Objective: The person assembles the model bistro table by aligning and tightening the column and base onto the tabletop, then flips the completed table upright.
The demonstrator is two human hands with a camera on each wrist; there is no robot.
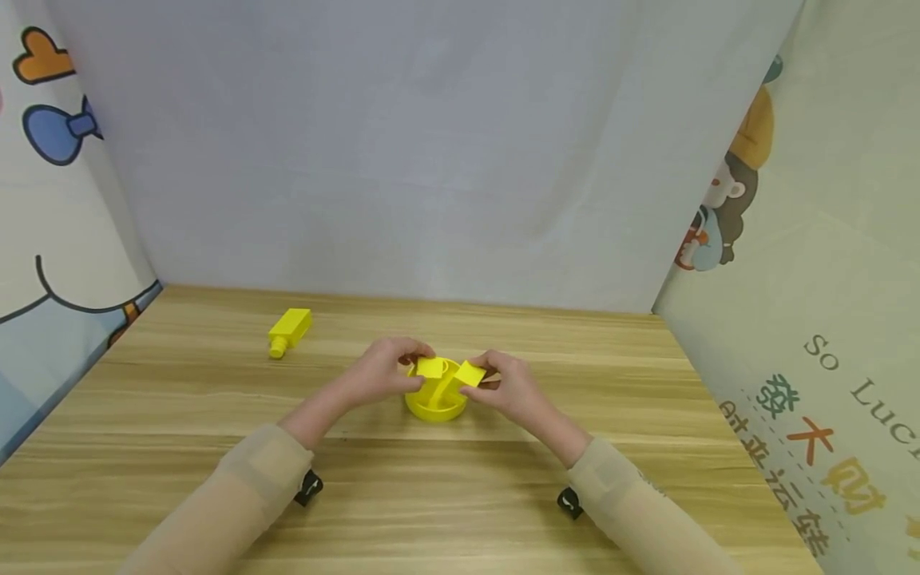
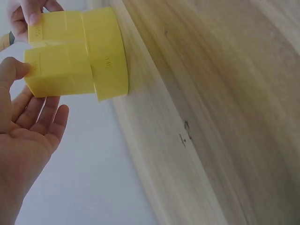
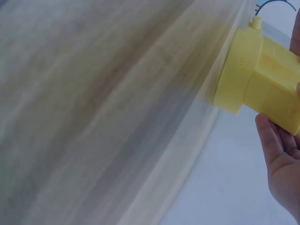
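A round yellow dish (image 1: 436, 414) with raised parts inside sits on the wooden table in the head view. Two tall yellow square blocks stand up from it, side by side. My left hand (image 1: 384, 370) pinches the left block (image 1: 430, 367) near its top, thumb on one side and fingers on the other. On the other side, my right hand (image 1: 512, 385) grips the right block (image 1: 470, 373), which is turned at an angle. In the left wrist view the left block (image 2: 58, 70) overlaps the dish (image 2: 108, 56) at its lower end. The right wrist view shows the right block (image 3: 276, 82) likewise.
A yellow bottle-shaped block (image 1: 291, 326) lies at the back left of the wooden table (image 1: 431, 511). A pale curtain (image 1: 402, 160) hangs behind the table, and printed cloths flank it on both sides.
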